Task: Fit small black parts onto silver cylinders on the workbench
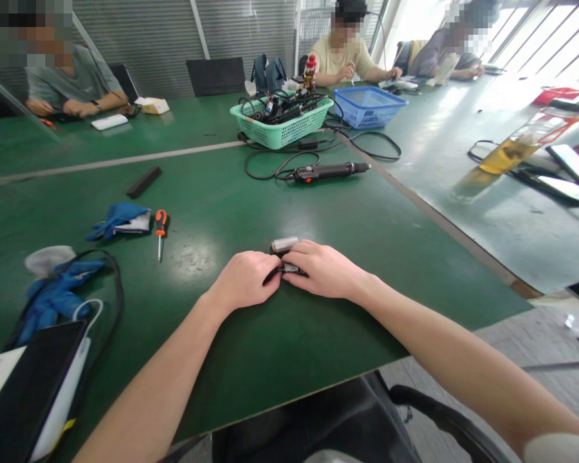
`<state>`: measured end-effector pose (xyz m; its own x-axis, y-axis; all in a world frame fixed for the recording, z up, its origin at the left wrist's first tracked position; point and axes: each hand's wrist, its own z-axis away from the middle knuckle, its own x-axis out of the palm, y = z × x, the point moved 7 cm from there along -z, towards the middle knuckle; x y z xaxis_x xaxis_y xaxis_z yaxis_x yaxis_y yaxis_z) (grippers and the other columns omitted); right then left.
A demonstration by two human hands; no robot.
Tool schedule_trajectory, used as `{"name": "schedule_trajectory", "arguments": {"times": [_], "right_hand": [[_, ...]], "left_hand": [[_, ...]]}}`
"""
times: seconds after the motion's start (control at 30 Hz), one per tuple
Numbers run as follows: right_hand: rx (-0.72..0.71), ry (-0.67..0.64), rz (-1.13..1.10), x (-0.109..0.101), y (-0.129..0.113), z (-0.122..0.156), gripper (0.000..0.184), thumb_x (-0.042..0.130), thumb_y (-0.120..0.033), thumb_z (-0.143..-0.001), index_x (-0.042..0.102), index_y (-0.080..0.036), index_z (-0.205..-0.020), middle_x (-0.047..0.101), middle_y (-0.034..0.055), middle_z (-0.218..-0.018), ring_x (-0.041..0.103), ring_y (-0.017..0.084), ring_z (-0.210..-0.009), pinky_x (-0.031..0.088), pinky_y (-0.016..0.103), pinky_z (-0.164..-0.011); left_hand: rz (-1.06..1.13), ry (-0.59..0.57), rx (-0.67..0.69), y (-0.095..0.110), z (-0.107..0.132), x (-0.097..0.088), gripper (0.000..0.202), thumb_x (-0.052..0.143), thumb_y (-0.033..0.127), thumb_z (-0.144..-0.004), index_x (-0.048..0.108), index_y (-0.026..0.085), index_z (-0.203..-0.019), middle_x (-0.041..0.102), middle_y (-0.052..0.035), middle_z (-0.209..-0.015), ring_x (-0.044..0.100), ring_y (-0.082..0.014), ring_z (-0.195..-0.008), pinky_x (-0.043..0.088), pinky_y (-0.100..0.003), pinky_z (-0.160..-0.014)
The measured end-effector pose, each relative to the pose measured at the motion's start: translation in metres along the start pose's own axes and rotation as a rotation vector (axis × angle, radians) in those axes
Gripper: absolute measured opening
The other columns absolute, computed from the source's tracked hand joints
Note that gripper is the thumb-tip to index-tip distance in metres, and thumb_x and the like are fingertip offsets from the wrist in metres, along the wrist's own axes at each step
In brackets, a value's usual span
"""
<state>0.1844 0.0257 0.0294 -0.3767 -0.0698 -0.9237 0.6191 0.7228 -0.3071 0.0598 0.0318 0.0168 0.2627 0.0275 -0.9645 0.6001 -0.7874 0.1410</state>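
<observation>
My left hand (245, 280) and my right hand (321, 269) rest side by side on the green table (231, 212), both curled shut over a small dark part (285, 269) pinched between them. Most of that part is hidden under the fingers. A short silver cylinder (284, 244) lies on the table just beyond my right hand's fingers, touching or nearly touching them.
An orange-handled screwdriver (160, 230) and blue gloves (117, 220) lie to the left. A black electric screwdriver (329, 172) with cable lies ahead, before a green basket (284, 128) and a blue basket (370, 106). Phones and a cable sit at lower left. Three people sit at the far side.
</observation>
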Motion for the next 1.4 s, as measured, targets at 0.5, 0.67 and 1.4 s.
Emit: {"name": "schedule_trajectory", "arguments": {"times": [0.5, 0.67, 1.4], "right_hand": [[0.001, 0.018, -0.014, -0.0018, -0.0025, -0.001, 0.017, 0.059, -0.031, -0.096, 0.066, -0.018, -0.104, 0.067, 0.0103, -0.103, 0.062, 0.025, -0.101, 0.051, 0.039, -0.088], [0.005, 0.011, -0.014, -0.002, -0.0026, -0.0013, 0.017, 0.058, -0.032, -0.096, 0.065, -0.018, -0.104, 0.067, 0.0101, -0.104, 0.061, 0.025, -0.102, 0.051, 0.039, -0.088], [0.012, 0.005, -0.016, -0.001, -0.0017, -0.0015, 0.017, 0.059, -0.031, -0.096, 0.066, -0.017, -0.103, 0.067, 0.0096, -0.102, 0.062, 0.025, -0.1, 0.051, 0.038, -0.087]], "left_hand": [[-0.021, 0.011, -0.005, 0.0017, -0.0009, -0.0028, 0.016, 0.05, 0.024, -0.092, 0.065, 0.019, -0.091, 0.072, -0.0062, -0.088, 0.067, -0.0212, -0.079, 0.05, -0.034, -0.073], [-0.016, 0.004, -0.015, 0.0015, -0.0005, -0.0031, 0.016, 0.05, 0.024, -0.092, 0.064, 0.018, -0.091, 0.072, -0.006, -0.087, 0.067, -0.0214, -0.078, 0.049, -0.034, -0.072], [-0.063, 0.014, -0.032, 0.0011, -0.0001, -0.0044, 0.011, 0.051, 0.025, -0.091, 0.058, 0.019, -0.085, 0.066, -0.0044, -0.079, 0.063, -0.0193, -0.07, 0.045, -0.032, -0.064]]}}
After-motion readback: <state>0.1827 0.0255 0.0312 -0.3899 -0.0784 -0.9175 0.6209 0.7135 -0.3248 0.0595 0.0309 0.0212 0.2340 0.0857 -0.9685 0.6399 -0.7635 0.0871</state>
